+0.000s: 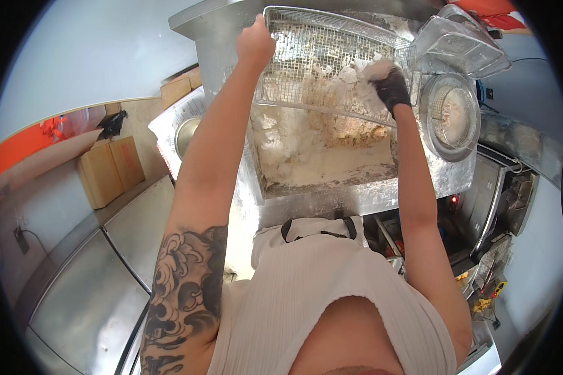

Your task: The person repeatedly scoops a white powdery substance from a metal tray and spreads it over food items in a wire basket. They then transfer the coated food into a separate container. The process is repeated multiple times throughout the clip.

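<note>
My bare left hand (256, 43) grips the left end of a rectangular wire mesh basket (321, 30). The basket lies tilted over a metal pan of flour (328, 164) set into the steel counter. Inside the basket's right part is my right hand (390, 86), in a black glove whose fingers are coated white and blurred. Clumpy floured pieces (342, 86) lie around those fingers; whether they hold one cannot be seen. Clumped, browned flour (356, 131) shows below the basket's near edge.
Right of the basket, a round metal bowl (427, 136) holds a wire strainer (437, 105) with pale liquid. Clear plastic containers (464, 47) stand behind it. A metal bowl (186, 136) sits left of the counter. Cardboard boxes (110, 171) rest farther left. A red light (454, 199) glows below.
</note>
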The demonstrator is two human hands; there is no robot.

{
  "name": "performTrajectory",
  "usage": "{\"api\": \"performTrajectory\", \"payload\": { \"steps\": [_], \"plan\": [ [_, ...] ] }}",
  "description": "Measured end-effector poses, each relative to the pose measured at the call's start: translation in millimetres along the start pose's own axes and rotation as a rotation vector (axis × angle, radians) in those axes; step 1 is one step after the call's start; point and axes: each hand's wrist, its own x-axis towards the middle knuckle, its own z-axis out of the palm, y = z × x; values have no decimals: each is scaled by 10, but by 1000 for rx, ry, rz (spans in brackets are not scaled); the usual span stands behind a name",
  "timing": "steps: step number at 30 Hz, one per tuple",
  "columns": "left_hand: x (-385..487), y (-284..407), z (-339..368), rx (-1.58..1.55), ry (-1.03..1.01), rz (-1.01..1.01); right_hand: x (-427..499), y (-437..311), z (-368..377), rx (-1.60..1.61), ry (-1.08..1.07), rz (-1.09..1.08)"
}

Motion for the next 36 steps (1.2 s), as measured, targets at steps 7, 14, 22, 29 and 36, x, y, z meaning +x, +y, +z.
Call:
{"api": "performTrajectory", "payload": {
  "steps": [7, 14, 22, 29, 36],
  "plan": [
    [-31, 26, -28, -66, -3, -51, -485, -417, -224, -78, -167, -28],
    [19, -31, 32, -71, -12, -72, -1266, -758, 882, 206, -122, -661],
    [0, 3, -28, -53, -37, -11, -398, -697, 2680, -319, -473, -191],
    [36, 26, -53, -24, -29, -17, -41, -750, 3256, -339, -522, -14],
    [49, 75, -101, -54, -118, -105, -56, -736, 3245, -277, -571, -16]
  ]
}}
